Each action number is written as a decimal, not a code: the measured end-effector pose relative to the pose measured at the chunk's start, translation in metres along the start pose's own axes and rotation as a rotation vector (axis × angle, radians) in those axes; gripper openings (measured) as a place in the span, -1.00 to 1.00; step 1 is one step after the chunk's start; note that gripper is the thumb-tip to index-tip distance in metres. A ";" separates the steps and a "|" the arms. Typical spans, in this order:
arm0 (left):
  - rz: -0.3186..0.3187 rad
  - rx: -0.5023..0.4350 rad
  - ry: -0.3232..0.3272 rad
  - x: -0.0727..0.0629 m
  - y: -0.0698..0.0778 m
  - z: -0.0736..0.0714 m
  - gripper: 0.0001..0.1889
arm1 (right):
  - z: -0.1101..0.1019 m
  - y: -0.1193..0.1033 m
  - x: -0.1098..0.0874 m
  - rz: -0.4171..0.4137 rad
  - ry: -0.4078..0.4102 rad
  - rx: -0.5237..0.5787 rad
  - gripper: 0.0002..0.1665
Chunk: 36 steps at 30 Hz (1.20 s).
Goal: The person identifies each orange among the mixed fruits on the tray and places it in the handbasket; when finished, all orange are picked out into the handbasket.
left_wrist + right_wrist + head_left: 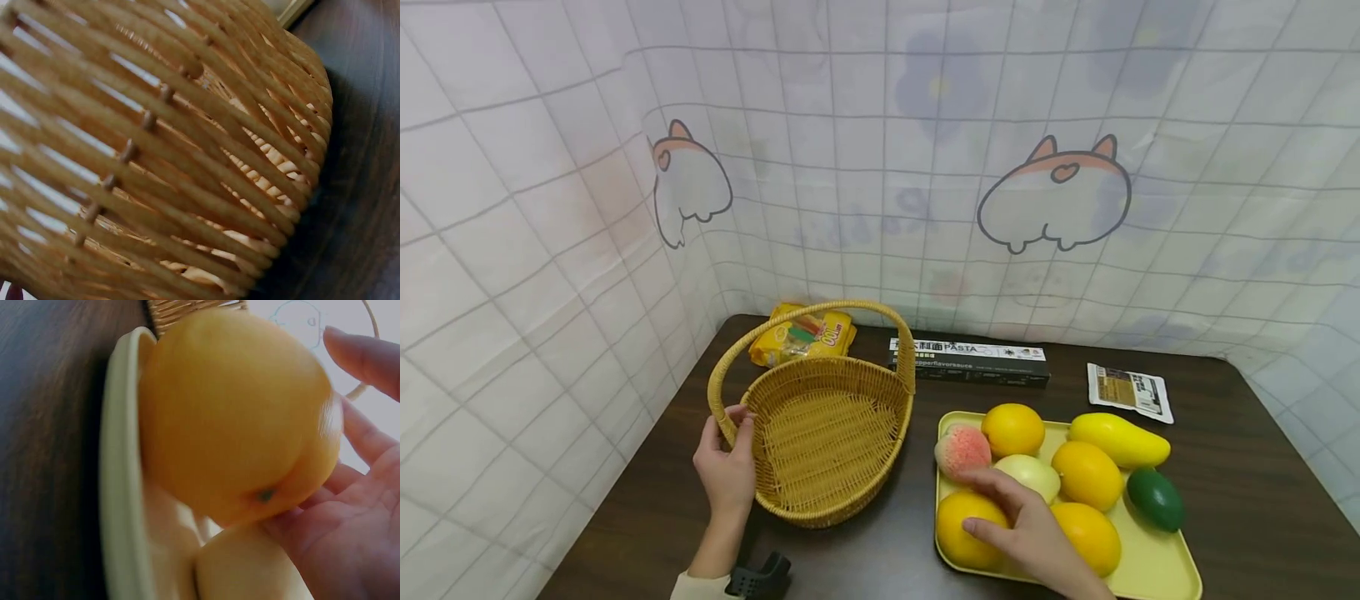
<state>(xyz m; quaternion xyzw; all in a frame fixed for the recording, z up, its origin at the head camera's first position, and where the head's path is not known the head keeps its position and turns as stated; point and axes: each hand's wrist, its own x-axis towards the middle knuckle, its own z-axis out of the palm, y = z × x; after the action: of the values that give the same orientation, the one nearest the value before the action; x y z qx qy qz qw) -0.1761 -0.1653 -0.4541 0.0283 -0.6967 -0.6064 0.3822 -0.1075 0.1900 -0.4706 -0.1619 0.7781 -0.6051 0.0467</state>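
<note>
My left hand grips the woven wicker basket where its tall handle meets the left rim; the basket is bare inside. In the left wrist view, the slats of the basket fill most of the picture. My right hand reaches over an orange at the front left of the yellow tray. Its fingers lie against the far side of the orange in the right wrist view, while the thumb stands apart from the skin.
The tray also bears a peach, more orange fruits, a pale yellow-green fruit, a yellow mango and a dark green avocado. Behind lie a yellow packet, a black pasta box and a small sachet.
</note>
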 end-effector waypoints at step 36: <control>0.002 -0.066 0.014 -0.004 -0.011 -0.006 -0.81 | 0.000 0.010 -0.010 0.149 -0.153 -0.367 0.02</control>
<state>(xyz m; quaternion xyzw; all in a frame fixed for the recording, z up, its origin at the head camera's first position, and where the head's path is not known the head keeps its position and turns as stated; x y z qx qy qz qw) -0.1746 -0.1706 -0.4658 0.0191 -0.6735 -0.6286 0.3884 -0.1001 0.1954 -0.4809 -0.1553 0.8792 -0.4341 0.1201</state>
